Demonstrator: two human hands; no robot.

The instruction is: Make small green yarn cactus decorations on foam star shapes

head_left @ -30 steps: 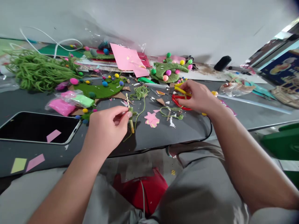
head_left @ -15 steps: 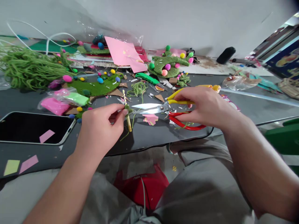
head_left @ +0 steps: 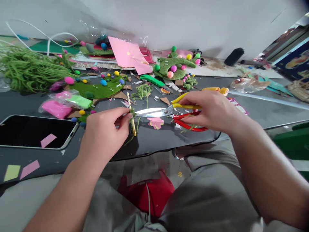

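Observation:
My left hand point(head_left: 105, 130) pinches a small tuft of green yarn point(head_left: 132, 111) between thumb and fingertips. Running upright through that grip is a thin pale yellow patterned stick point(head_left: 133, 128), with loose yarn ends trailing below it. My right hand point(head_left: 212, 111) is closed around the handles of a pair of scissors point(head_left: 154, 112), one yellow and one red. Their blades point left and lie nearly together, with the tips at the green tuft by my left fingertips. Just under the blades lies a pink paper cutout point(head_left: 155, 123).
A phone point(head_left: 36, 132) lies at the left, near bags of pink and green clay point(head_left: 58, 108) and a heap of green yarn point(head_left: 31, 72). Behind are a green cutter point(head_left: 152, 80), yarn-wrapped shapes with coloured balls point(head_left: 178, 69) and paper scraps. The table's front edge runs close below my hands.
The scissor blades have closed from a slight gap to nearly together, and the red handle has come up towards the yellow one. My left hand has barely moved.

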